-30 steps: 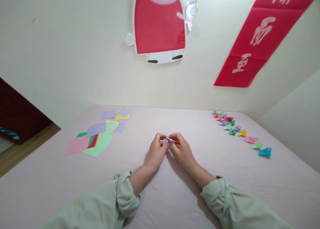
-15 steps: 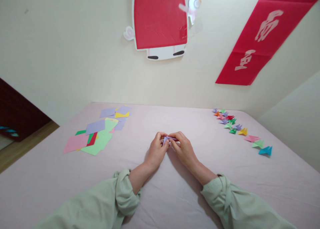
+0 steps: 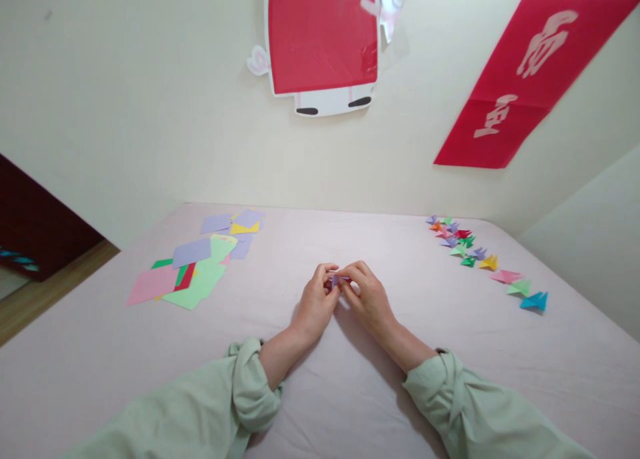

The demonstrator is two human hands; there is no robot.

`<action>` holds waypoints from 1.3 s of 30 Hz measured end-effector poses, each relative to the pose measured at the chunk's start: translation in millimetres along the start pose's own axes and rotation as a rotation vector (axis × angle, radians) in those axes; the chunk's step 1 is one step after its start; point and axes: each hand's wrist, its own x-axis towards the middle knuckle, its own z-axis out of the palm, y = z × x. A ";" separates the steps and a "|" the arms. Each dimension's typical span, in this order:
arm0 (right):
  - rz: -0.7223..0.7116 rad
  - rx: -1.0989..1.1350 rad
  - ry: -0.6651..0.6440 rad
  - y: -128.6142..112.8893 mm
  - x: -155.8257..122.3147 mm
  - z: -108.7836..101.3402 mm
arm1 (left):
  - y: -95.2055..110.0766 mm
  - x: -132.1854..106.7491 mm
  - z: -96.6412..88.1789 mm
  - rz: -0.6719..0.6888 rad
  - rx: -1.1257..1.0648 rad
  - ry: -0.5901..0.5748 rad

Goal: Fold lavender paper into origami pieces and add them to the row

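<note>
My left hand and my right hand meet at the middle of the pale pink table. Both pinch a small folded purple paper piece between their fingertips, just above the surface. Most of the piece is hidden by my fingers. Light green sleeves cover both forearms.
A loose pile of flat coloured paper squares lies at the left. A row of several small folded paper shapes runs along the right side. Behind the table stands a cream wall with a red cartoon cut-out and a red banner.
The purple piece has been pressed smaller between my fingertips, and both hands have shifted slightly to the right. The papers on the table have not moved.
</note>
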 end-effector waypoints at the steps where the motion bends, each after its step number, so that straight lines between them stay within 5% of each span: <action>1: 0.001 0.009 0.010 0.1 0.1 -0.2 | -0.9 0.6 0.5 -0.017 -0.040 -0.002; 7: 0.014 0.023 0.074 3.3 0.5 -1.1 | -2.2 3.8 -1.3 -0.200 -0.230 -0.064; 16: 0.024 0.074 0.022 1.1 2.9 -2.7 | 4.1 2.2 -5.3 -0.146 -0.138 -0.109; 24: 0.227 0.252 0.057 6.0 5.0 -0.9 | 6.1 1.1 -6.0 -0.148 -0.099 -0.145; 39: 0.212 0.254 0.068 4.6 3.6 0.3 | 12.1 0.9 -4.9 -0.163 -0.161 -0.064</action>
